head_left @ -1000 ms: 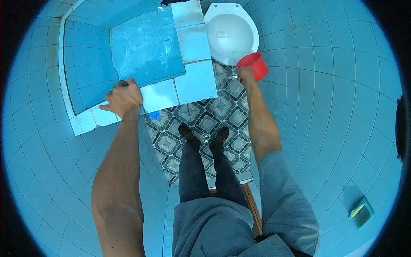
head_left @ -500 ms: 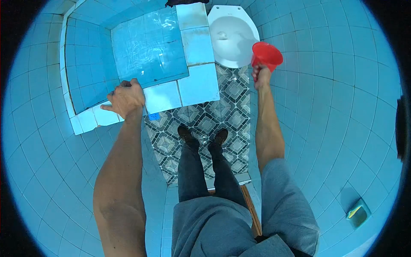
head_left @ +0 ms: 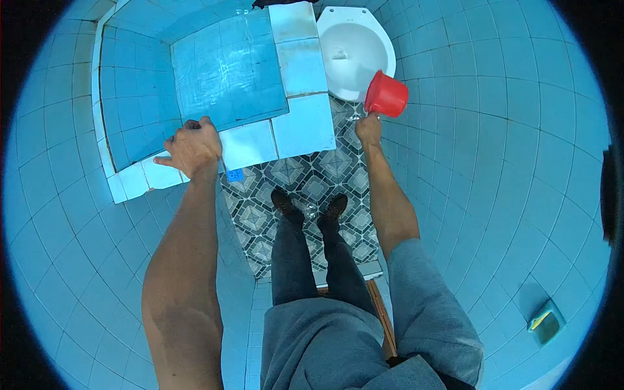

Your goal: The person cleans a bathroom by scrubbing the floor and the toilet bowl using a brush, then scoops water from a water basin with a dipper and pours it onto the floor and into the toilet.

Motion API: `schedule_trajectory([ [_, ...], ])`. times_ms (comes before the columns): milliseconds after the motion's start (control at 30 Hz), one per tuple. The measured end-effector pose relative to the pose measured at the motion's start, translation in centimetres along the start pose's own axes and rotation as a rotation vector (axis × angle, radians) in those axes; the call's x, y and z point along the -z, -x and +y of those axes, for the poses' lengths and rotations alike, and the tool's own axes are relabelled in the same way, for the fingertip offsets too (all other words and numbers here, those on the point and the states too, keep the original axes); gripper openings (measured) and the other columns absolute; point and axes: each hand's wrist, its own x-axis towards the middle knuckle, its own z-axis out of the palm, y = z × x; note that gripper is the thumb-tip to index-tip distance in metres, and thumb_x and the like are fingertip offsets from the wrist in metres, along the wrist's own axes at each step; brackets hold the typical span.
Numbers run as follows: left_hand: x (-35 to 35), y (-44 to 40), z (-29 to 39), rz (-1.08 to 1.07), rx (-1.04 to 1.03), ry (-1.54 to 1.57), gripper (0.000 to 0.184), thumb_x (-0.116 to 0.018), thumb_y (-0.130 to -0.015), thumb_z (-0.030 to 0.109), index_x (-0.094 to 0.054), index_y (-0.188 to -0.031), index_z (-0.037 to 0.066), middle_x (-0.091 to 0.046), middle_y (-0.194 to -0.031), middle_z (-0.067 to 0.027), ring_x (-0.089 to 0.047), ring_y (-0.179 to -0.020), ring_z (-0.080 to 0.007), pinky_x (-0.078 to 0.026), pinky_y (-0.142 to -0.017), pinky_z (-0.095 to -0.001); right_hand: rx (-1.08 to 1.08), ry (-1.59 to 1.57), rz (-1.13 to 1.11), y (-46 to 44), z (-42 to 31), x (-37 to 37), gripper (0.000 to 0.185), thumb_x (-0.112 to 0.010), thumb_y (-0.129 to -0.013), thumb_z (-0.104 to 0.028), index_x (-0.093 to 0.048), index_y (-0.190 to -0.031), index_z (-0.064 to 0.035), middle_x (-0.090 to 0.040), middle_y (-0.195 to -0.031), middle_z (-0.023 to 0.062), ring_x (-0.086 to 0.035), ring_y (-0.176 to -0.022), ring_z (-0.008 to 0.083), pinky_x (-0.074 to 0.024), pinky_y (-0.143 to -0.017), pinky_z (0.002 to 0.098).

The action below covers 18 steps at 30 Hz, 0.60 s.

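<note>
A red dipper (head_left: 388, 95) is held by my right hand (head_left: 369, 129), whose fingers are closed at its handle. It is tipped sideways, its mouth facing left over the front right edge of the white toilet bowl (head_left: 354, 55). My left hand (head_left: 194, 147) rests on the white tiled rim (head_left: 248, 145) of the water basin, fingers spread and bent over the inner edge, with nothing held. Water with ripples on its surface (head_left: 227, 71) lies in the blue-tiled basin.
Patterned grey tiles cover the floor (head_left: 286, 172). A small blue item (head_left: 234, 175) lies by the basin's base. A green soap holder (head_left: 546, 323) is on the right wall. Dark cloth (head_left: 276, 2) sits at the basin's far edge. A wooden strip (head_left: 381, 315) shows behind my legs.
The red dipper first swung right and turned upright, then moved back left and tipped towards the bowl. My left hand has stayed on the rim.
</note>
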Motion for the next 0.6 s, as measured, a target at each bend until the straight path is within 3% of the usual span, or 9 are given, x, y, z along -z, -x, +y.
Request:
schedule_trajectory([
  [67,0.3,0.0,0.1,-0.022,0.018,-0.014,0.041,-0.048,-0.087,0.039,-0.076,-0.105,0.014,-0.070,-0.109,-0.0102,-0.050,-0.123,-0.0290,-0.003,-0.115,-0.0658,-0.011,-0.015,-0.003,0.4,-1.1,0.2,0.056,-0.066,-0.080,-0.015,-0.042,-0.124,0.0106,-0.062,-0.108,0.0343,-0.062,-0.103,0.0467,-0.0499,-0.091,0.0488],
  [133,0.1,-0.1,0.0,-0.014,0.014,-0.008,0.041,-0.048,-0.087,0.039,-0.076,-0.104,0.014,-0.070,-0.109,-0.0103,-0.050,-0.123,-0.0292,-0.002,-0.115,-0.0660,0.131,0.024,0.215,0.5,-1.5,0.0,0.067,-0.071,-0.079,-0.017,-0.037,-0.129,0.0104,-0.061,-0.110,0.0340,-0.061,-0.104,0.0475,-0.0492,-0.095,0.0465],
  [167,0.1,-0.1,0.0,-0.005,0.011,-0.002,0.041,-0.048,-0.087,0.039,-0.076,-0.103,0.014,-0.070,-0.109,-0.0105,-0.051,-0.123,-0.0295,-0.002,-0.115,-0.0662,0.133,0.025,0.215,0.4,-1.4,0.0,0.067,-0.071,-0.079,-0.017,-0.037,-0.129,0.0104,-0.061,-0.110,0.0340,-0.061,-0.104,0.0475,-0.0492,-0.095,0.0465],
  [267,0.2,-0.1,-0.1,-0.003,0.000,0.010,0.040,-0.049,-0.088,0.039,-0.077,-0.101,0.013,-0.071,-0.107,-0.0110,-0.051,-0.122,-0.0297,-0.002,-0.114,-0.0672,0.305,-0.083,0.414,0.6,-1.5,1.1,0.063,-0.066,-0.086,-0.020,-0.033,-0.131,0.0091,-0.059,-0.112,0.0331,-0.061,-0.101,0.0473,-0.0493,-0.091,0.0482],
  [367,0.2,-0.2,-0.2,-0.001,-0.006,0.022,0.039,-0.050,-0.088,0.038,-0.077,-0.099,0.013,-0.071,-0.104,-0.0111,-0.051,-0.122,-0.0308,-0.003,-0.114,-0.0679,0.196,-0.174,0.508,6.3,-7.4,7.2,0.052,-0.057,-0.094,-0.023,-0.035,-0.131,0.0073,-0.061,-0.104,0.0324,-0.062,-0.097,0.0474,-0.0479,-0.086,0.0498],
  [467,0.9,-0.4,-0.1,-0.081,-0.004,-0.025,0.044,-0.046,-0.091,0.041,-0.075,-0.108,0.014,-0.070,-0.111,-0.0119,-0.051,-0.123,-0.0325,-0.004,-0.114,-0.0671,0.270,-0.314,0.418,12.2,-11.5,11.1,0.043,-0.048,-0.099,-0.024,-0.036,-0.130,0.0043,-0.061,-0.098,0.0326,-0.062,-0.090,0.0483,-0.0465,-0.078,0.0535],
  [600,0.7,-0.3,-0.5,-0.027,-0.034,0.001,0.043,-0.048,-0.090,0.041,-0.076,-0.104,0.013,-0.071,-0.108,-0.0121,-0.052,-0.121,-0.0330,-0.004,-0.113,-0.0685,0.581,-0.407,0.044,19.7,-19.0,13.5,0.035,-0.045,-0.100,-0.024,-0.040,-0.125,0.0001,-0.062,-0.084,0.0286,-0.061,-0.076,0.0512,-0.0480,-0.066,0.0555],
])
